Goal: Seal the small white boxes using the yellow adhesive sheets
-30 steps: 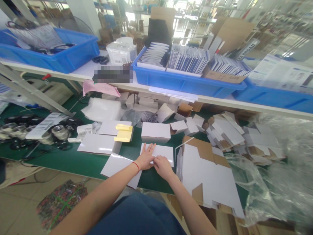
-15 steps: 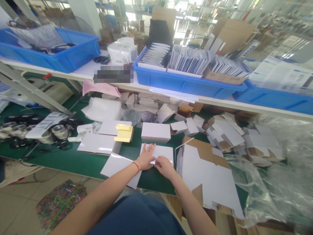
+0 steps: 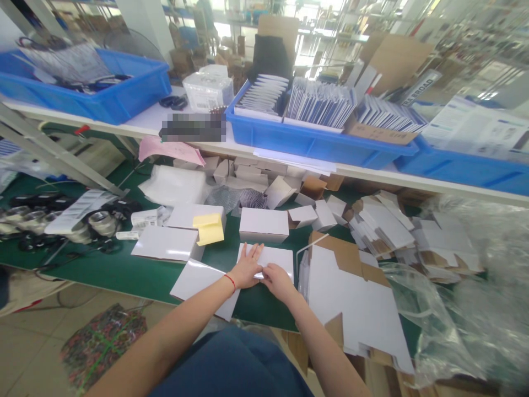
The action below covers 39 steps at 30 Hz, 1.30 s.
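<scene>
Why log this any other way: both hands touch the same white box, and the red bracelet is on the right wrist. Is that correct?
Not quite: the head view shows the red bracelet on the left wrist. The left hand and right hand do both touch the same white box.

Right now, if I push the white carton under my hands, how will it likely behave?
The white carton will probably stay stiff, as its edges look straight. It seems unlikely to roll or tip, because it lies flat on the green table. It may be a little slippery, since its surface shines near the fingers.
</scene>
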{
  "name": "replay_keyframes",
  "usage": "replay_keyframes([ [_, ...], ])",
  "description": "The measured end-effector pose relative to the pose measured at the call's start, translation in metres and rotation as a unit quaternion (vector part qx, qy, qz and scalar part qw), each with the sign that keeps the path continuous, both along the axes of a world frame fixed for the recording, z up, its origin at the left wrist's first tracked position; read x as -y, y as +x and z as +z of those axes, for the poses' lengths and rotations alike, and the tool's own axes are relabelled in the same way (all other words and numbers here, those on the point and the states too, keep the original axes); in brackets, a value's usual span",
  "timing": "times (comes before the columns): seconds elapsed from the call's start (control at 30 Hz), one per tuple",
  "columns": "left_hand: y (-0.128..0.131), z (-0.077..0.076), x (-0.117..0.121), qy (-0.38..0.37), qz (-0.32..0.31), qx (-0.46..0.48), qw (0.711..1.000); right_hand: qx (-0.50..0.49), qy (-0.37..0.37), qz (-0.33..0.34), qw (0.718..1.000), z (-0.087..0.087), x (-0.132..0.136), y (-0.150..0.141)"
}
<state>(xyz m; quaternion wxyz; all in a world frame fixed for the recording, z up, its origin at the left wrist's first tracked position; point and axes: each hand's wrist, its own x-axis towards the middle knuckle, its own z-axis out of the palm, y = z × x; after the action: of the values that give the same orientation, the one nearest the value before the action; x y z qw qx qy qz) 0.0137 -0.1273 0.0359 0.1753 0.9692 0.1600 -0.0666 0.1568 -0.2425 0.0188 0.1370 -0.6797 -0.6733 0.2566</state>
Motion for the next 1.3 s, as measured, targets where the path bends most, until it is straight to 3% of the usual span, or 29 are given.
replay_keyframes([
  [0.23,-0.0012,0.0024,-0.0007,0.003,-0.004,-0.002,1.000,-0.009,0.025,0.011,1.000,-0.0023,0.0090,0.0033],
  [0.77,-0.0017,0.0024,0.0000,0.000,0.002,0.000,1.000,-0.053,0.044,-0.038,0.997,-0.0102,0.0047,-0.0027],
  [1.3,-0.0016,-0.0018,-0.0009,0.012,-0.004,0.001,1.000,-0.083,0.080,-0.008,0.993,-0.0080,0.0107,0.0057],
])
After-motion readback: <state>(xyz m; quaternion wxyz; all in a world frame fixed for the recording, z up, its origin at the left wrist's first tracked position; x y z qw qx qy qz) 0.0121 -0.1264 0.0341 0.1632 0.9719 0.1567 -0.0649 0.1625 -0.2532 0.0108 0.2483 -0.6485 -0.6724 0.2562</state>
